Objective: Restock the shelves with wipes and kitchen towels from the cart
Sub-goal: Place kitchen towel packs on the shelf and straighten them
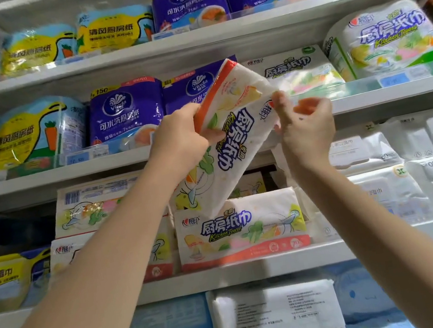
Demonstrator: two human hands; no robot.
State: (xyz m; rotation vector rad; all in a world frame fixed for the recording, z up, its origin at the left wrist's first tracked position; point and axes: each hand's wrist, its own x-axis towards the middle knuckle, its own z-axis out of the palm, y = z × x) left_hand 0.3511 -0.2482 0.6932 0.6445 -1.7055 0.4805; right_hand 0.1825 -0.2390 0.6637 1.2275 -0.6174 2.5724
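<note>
Soft, light kitchen towel pack, slick film: left hand clamps upper edge, right hand seemingly pinches opposite corner.

Both arms raised. Left hand clamped w/ fingers curled; right hand pinching, thumb up, wrist bent.
</note>
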